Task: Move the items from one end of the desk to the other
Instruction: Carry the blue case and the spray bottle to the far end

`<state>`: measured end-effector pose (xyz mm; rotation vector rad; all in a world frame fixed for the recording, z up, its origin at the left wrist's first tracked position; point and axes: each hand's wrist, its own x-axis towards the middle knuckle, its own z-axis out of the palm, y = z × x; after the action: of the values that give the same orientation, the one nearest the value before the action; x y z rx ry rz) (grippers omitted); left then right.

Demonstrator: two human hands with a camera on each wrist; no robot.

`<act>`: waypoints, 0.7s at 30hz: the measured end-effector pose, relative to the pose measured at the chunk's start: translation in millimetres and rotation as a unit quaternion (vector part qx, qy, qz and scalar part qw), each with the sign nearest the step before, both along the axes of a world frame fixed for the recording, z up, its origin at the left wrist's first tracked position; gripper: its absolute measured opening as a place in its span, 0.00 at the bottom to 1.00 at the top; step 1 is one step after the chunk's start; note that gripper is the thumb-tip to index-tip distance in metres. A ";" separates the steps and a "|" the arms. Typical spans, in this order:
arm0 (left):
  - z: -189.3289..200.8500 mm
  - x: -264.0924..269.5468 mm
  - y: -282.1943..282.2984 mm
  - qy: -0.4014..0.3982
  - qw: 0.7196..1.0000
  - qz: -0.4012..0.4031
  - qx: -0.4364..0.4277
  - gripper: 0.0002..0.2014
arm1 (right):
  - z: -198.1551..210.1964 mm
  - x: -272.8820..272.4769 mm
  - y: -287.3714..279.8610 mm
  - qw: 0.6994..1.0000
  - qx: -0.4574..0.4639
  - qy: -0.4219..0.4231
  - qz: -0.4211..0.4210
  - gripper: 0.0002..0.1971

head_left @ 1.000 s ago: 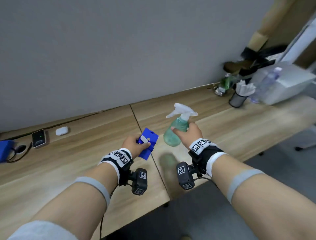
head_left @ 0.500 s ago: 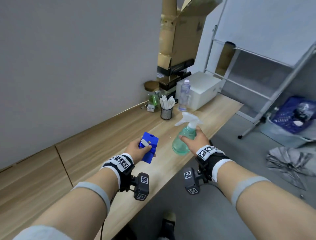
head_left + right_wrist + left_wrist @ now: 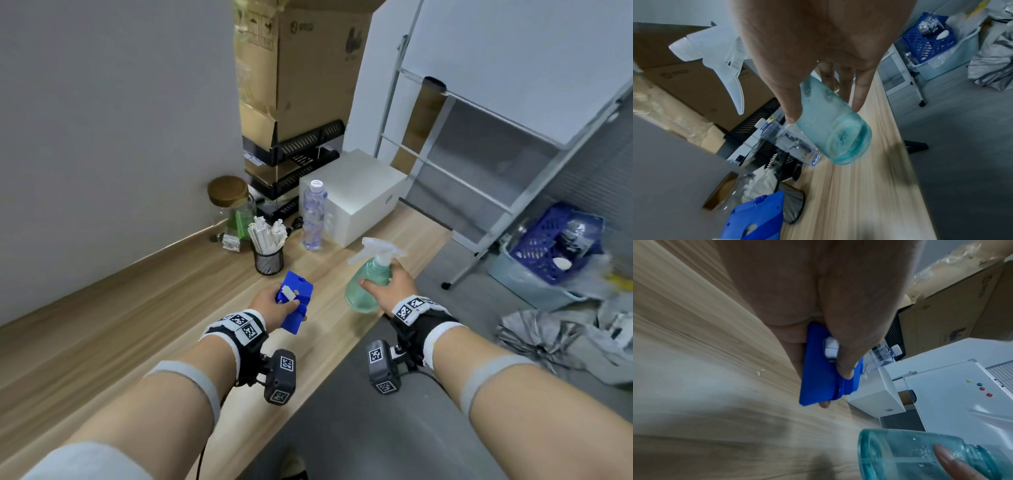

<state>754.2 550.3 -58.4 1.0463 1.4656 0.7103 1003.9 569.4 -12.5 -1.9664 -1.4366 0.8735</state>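
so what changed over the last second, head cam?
Both hands carried their loads along the desk to its right end: the mesh pen cup and water bottle now sit just ahead. No grip change: left hand holds the blue case, right hand the spray bottle, both off the desk.

Both forearms are reaching forward side by side. The left hand (image 3: 270, 305) is pinching a blue case (image 3: 297, 301) under its thumb; the right hand (image 3: 390, 286) is wrapping a spray bottle (image 3: 366, 284), fingertips (image 3: 858, 104) spreading along its body.
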 end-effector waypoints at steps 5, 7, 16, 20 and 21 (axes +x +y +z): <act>-8.6 17.6 38.1 0.081 0.996 -0.001 -0.026 0.12 | -12.5 22.5 51.9 0.999 -0.025 -0.019 0.031 0.28; -8.7 26.2 52.9 0.119 0.992 0.005 -0.033 0.13 | -21.1 30.2 76.9 0.998 -0.035 -0.023 0.042 0.28; -32.1 98.2 130.2 0.163 0.984 0.040 -0.059 0.12 | -51.5 118.2 218.5 0.996 -0.060 -0.058 0.008 0.30; -43.5 134.1 158.6 0.149 0.986 0.043 -0.060 0.15 | -65.4 152.9 279.0 0.997 -0.053 -0.064 0.001 0.31; -46.8 142.5 165.4 0.146 0.987 0.042 -0.059 0.16 | -68.2 158.8 291.0 0.997 -0.053 -0.064 0.003 0.31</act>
<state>896.7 715.7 -105.2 1.0322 1.7913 0.5360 1162.6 860.4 -80.7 -2.1313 -1.4949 0.8552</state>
